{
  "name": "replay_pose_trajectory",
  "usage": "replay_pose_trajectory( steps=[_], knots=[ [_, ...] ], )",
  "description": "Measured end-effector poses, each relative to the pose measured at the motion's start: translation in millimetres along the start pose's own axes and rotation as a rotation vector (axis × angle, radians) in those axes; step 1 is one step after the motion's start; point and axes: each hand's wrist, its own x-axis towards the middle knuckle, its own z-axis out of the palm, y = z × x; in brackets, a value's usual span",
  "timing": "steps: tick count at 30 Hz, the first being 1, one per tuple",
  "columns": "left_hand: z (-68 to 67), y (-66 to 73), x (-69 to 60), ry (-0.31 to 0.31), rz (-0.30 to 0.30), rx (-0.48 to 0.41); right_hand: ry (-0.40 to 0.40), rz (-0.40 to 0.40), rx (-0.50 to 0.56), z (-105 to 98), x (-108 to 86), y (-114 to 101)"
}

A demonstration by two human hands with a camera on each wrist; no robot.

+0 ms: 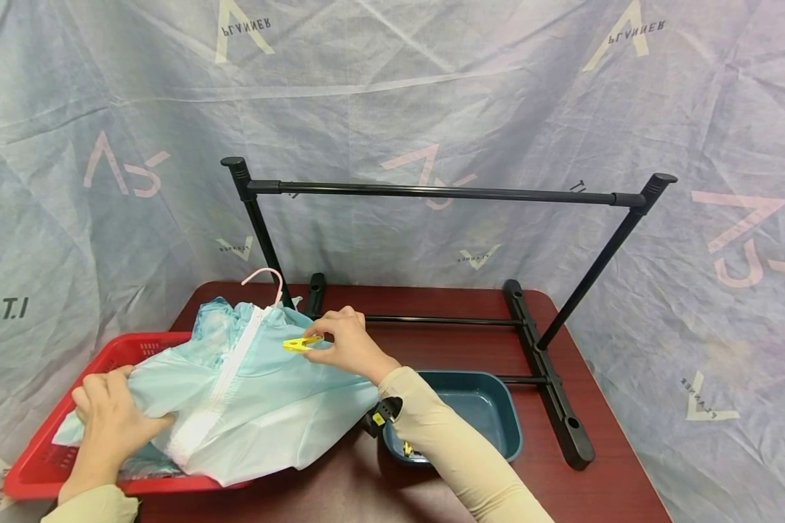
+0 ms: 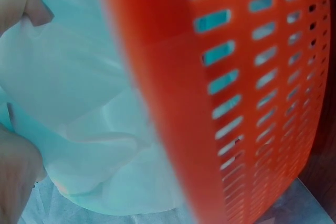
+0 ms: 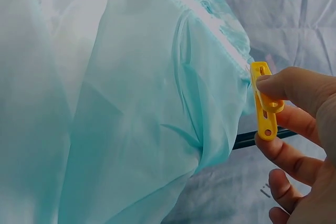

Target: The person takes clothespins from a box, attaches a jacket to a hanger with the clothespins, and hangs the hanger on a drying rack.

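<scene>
A pale blue-to-white jacket (image 1: 268, 407) with a white zipper hangs on a pink hanger (image 1: 281, 280), whose hook sticks up from the collar. It lies partly over a red basket (image 1: 46, 436). My left hand (image 1: 107, 418) grips the jacket's left side above the basket; the left wrist view shows the cloth (image 2: 100, 108) bunched beside the fingers. Between thumb and fingertips, my right hand (image 1: 347, 341) pinches a yellow clothespin (image 3: 266, 103) in front of the jacket's shoulder. In the right wrist view the clothespin is near the jacket's edge; whether it touches the cloth I cannot tell.
A black clothes rack (image 1: 445, 192) stands across the back of the dark red table (image 1: 432, 349). Right of the jacket is a blue-grey bin (image 1: 484, 407), with small yellow pieces (image 1: 408, 450) in it, partly behind my right forearm. A printed grey sheet (image 1: 392, 109) hangs behind.
</scene>
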Motion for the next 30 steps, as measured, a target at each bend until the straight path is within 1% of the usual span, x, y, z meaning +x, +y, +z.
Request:
replay_pose_trajectory(
  steps=[7, 15, 24, 30],
  knots=[
    [0.4, -0.8, 0.2, 0.005, 0.004, 0.000, -0.006, 0.013, -0.009, 2.8, 2.8, -0.2],
    [0.2, 0.2, 0.0, -0.015, -0.017, 0.003, -0.006, 0.007, -0.003, 5.7, 4.6, -0.6],
    [0.4, 0.2, -0.6, -0.029, -0.030, 0.007, 0.013, -0.007, 0.008, 7.8, 5.7, -3.1],
    [0.3, 0.4, -0.4, -0.025, -0.027, 0.005, 0.008, 0.011, 0.002, 9.8, 7.1, -4.5]
  ],
)
